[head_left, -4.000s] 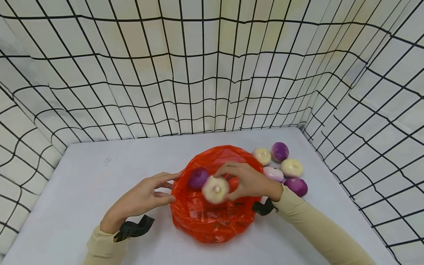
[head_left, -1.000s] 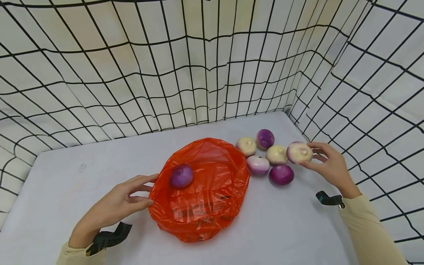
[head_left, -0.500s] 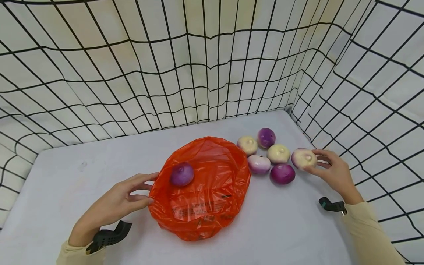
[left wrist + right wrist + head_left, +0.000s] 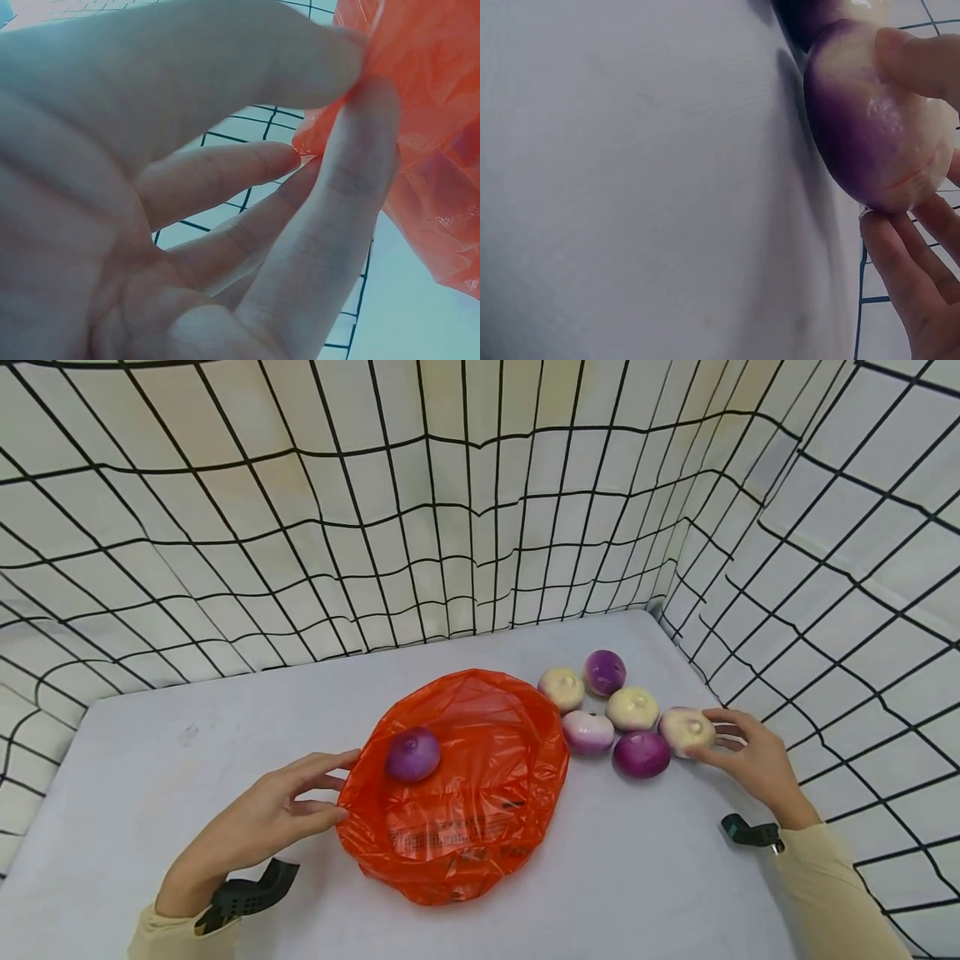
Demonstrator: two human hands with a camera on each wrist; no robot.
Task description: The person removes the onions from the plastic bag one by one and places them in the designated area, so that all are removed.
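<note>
In the head view my left hand point(image 4: 266, 814) is at the left rim of an open red plastic bag point(image 4: 468, 868). The left wrist view has thumb and forefinger pinching the bag's thin film point(image 4: 427, 67). A purple onion point(image 4: 413, 754) lies inside the bag. Over on the right, my right hand point(image 4: 757, 764) holds a pale onion with purple sides point(image 4: 684, 732) between thumb and fingers, at the right end of the onion group. In the right wrist view this onion point(image 4: 870, 120) sits low by the table; whether it bears on the surface I cannot tell.
Several onions cluster right of the bag, among them a dark purple onion point(image 4: 641, 755), a pale onion point(image 4: 632, 709) and a pinkish-white onion point(image 4: 588, 732). A black grid net point(image 4: 480, 510) over white cloth borders the white table point(image 4: 187, 777) at the back and sides.
Four seconds ago my right hand held the pale onion over the bag. It has carried it right and lowered it beside the others. The left hand stays at the rim; the head view shifted.
</note>
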